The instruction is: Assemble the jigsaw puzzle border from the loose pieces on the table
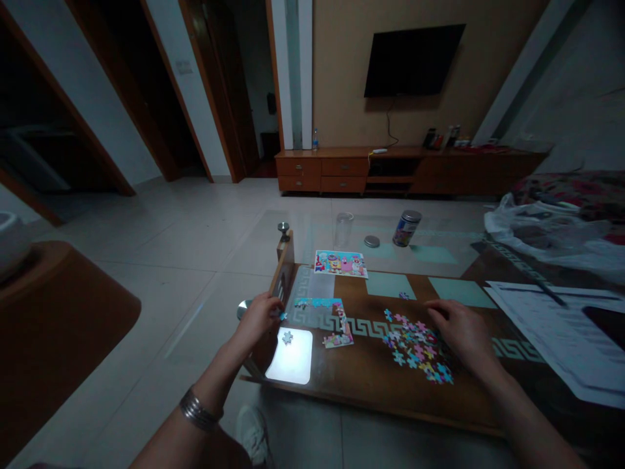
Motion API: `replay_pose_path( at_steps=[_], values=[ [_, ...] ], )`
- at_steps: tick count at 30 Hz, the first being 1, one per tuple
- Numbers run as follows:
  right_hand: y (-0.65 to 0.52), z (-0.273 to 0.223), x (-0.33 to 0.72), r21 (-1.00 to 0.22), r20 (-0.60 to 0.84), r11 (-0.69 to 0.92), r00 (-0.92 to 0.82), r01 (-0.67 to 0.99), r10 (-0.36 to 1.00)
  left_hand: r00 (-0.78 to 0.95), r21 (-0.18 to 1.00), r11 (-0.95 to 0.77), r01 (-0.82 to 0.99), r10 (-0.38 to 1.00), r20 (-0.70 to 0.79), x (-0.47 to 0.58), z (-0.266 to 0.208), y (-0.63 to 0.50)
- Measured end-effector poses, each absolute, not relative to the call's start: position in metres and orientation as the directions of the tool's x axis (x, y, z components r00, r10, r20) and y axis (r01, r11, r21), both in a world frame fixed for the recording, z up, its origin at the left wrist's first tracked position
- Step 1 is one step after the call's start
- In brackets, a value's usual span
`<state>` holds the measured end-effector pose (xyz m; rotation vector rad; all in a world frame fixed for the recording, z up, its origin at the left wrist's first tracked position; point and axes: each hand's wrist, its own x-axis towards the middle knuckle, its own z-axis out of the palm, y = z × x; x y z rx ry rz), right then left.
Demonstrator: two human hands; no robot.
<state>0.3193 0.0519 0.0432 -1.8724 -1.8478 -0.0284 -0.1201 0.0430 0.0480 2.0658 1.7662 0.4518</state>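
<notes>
My left hand (263, 314) is closed at the table's left edge, pinching a small light-blue puzzle piece (284, 316). Just right of it lies a partly joined puzzle border (346, 329), with top, right and some bottom edge pieces linked. A single piece (288, 337), grey side showing, rests on the bright reflective square below my left hand. Over the right side of a heap of loose puzzle pieces (415, 345) hovers my right hand (461, 332), its fingers loosely bent and slightly apart, with no piece visible in them. Behind the border lies a colourful cartoon picture sheet (340, 263).
On the glass table (371, 384) stand a clear jar (344, 228) and a printed tin (407, 228), with a round lid (372, 241) between them. Papers (561, 332), a dark phone (605, 329) and a plastic bag (541, 228) are at right. A wooden armrest (63, 319) is at left.
</notes>
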Motion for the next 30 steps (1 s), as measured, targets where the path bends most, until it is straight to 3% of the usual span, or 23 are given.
replay_pose_path(
  at_steps=[30],
  values=[
    [0.052,0.046,0.316,-0.347,0.375,0.084,0.057,0.934,0.925,0.212,0.491,-0.169,0.855,0.977,-0.032,-0.116,0.057,0.037]
  ],
)
